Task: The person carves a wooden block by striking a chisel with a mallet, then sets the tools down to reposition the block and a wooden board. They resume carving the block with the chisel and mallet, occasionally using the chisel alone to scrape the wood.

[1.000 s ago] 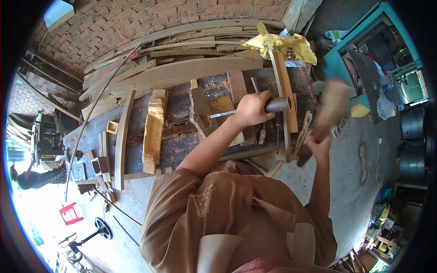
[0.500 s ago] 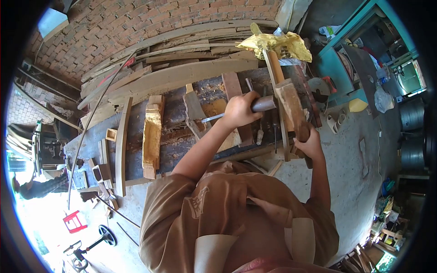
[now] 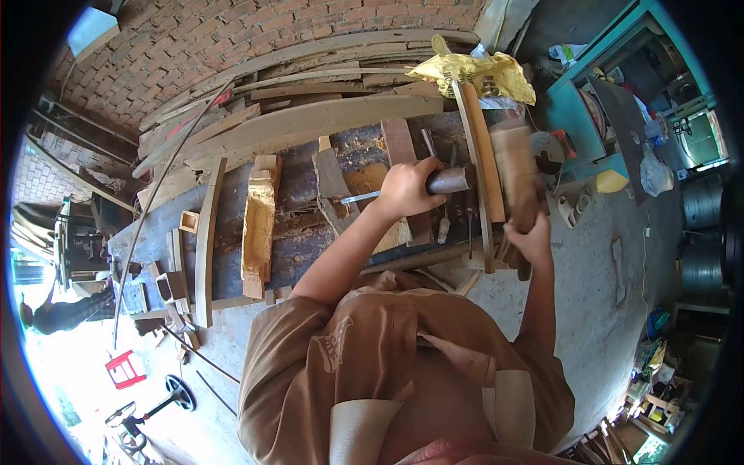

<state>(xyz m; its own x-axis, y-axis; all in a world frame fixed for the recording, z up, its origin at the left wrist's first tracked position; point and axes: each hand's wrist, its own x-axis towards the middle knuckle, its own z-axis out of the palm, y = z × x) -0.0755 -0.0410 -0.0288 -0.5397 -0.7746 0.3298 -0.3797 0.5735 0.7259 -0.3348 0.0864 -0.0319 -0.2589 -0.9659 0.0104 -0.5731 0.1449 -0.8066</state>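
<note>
My left hand (image 3: 406,188) is wrapped round the dark handle of a chisel (image 3: 448,180). Its metal blade points left, toward a rough, partly cut piece of wood (image 3: 332,186) lying on the workbench. In my right hand (image 3: 532,239) is a wooden mallet (image 3: 514,159), gripped by its handle. The mallet's head is smeared by motion and stands apart from the chisel's butt end, to its right. Wood chips lie around the workpiece, and a reddish board (image 3: 401,147) passes beneath my left hand.
A hollowed yellowish wood block (image 3: 260,225) and a curved wooden strip (image 3: 209,240) lie across the bench to the left. More tools (image 3: 444,225) lie right of my left hand, by a long upright board (image 3: 474,155). Planks (image 3: 310,120) are stacked along the brick wall.
The mallet has swung to the right, away from the chisel's butt end. My right hand has shifted slightly, while my left hand and the chisel stay nearly in place.
</note>
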